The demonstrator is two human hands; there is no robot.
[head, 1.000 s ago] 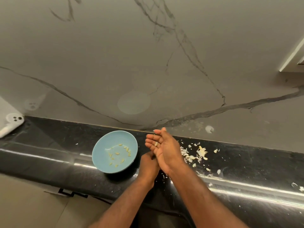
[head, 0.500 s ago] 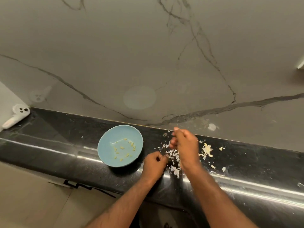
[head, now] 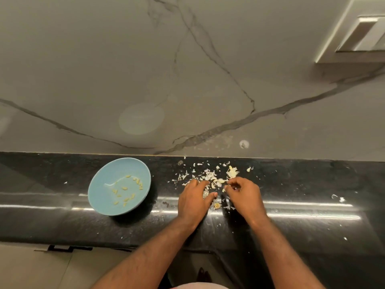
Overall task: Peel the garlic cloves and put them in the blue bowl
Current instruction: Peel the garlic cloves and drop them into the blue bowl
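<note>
The left grip is wide, its fingers spread out and resting on the black table. The right grip is just beside it, with fingers curled at the edge of the garlic pile. I cannot tell if it holds a piece. The white skins and bits lie by both grips' fingertips. One small clove sits between them. The blue bowl stands apart on the left, with peeled cloves inside.

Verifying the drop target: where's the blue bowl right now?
Head view: the blue bowl sits on the black counter, left of centre, apart from the left hand and the garlic peel pile to its right.
</note>
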